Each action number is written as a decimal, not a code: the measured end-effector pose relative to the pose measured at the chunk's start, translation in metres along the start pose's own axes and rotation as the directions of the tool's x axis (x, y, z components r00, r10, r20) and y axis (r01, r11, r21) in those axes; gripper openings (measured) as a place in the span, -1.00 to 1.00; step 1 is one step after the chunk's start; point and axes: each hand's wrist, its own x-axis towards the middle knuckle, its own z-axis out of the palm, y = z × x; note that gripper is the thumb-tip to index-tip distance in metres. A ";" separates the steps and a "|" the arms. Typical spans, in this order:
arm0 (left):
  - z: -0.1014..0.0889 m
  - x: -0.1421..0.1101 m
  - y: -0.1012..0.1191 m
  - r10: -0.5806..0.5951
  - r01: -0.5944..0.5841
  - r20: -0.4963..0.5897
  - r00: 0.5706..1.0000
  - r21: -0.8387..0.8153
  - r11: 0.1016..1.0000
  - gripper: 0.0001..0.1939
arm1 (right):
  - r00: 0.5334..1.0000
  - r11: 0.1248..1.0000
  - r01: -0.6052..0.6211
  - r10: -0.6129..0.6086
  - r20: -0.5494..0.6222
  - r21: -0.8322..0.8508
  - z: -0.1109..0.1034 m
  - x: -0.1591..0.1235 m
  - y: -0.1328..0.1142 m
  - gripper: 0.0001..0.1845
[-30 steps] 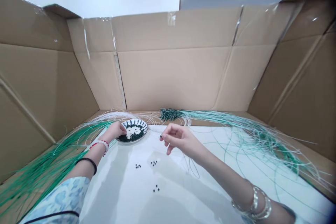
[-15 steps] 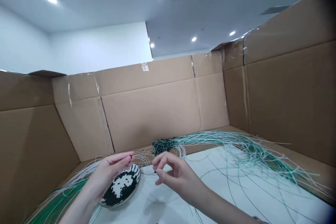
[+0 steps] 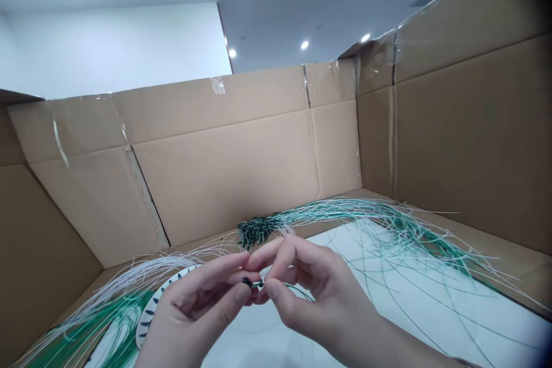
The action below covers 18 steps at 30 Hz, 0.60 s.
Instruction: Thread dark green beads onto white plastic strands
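My left hand [image 3: 207, 305] is closed, its thumb and fingertips pinching a green wire [image 3: 299, 289] at a small black piece [image 3: 247, 281]. Facing it, my right hand [image 3: 310, 293] pinches a tiny black bead-like part [image 3: 261, 283] against the same wire. The fingertips of both hands meet, and a short green stretch shows between the two black bits. From there the wire runs off to the right behind my right fingers. Whether the bead is around the wire or beside it, I cannot tell. A patterned plate [image 3: 146, 317] is mostly hidden behind my left hand.
Cardboard walls [image 3: 233, 167] enclose the white work surface [image 3: 362, 322]. A bundle of green and white wires [image 3: 366, 210] with dark ends [image 3: 259, 231] lies along the back and right. More wires [image 3: 107, 293] lie at the left.
My hands have come together from apart, and the right one has brought its small black part to the left fingertips. The view has shifted right and down, and the plate is now mostly covered.
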 end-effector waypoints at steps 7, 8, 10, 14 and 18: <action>0.001 0.001 -0.001 0.098 -0.098 -0.004 0.995 0.051 0.994 -0.86 | 0.998 0.991 -0.051 0.046 -0.047 -0.120 0.000 0.000 -0.009 -0.83; -0.001 0.002 -0.003 0.110 -0.111 0.013 0.994 0.053 0.992 -0.86 | 0.998 0.991 -0.051 0.047 -0.036 -0.122 -0.001 0.001 -0.010 -0.83; -0.004 0.004 -0.006 0.148 -0.153 0.071 0.986 0.060 0.986 -0.86 | 0.999 0.991 -0.048 0.047 -0.009 -0.126 -0.003 0.002 -0.012 -0.82; -0.004 0.004 -0.005 0.180 -0.186 0.070 0.981 0.107 0.977 -0.87 | 1.000 0.989 -0.010 0.013 0.023 -0.150 -0.005 0.002 -0.013 -0.83; 0.007 -0.004 0.004 0.130 -0.121 -0.071 0.989 0.121 0.985 -0.85 | 0.999 0.985 0.018 -0.012 0.035 -0.170 -0.005 0.002 -0.013 -0.81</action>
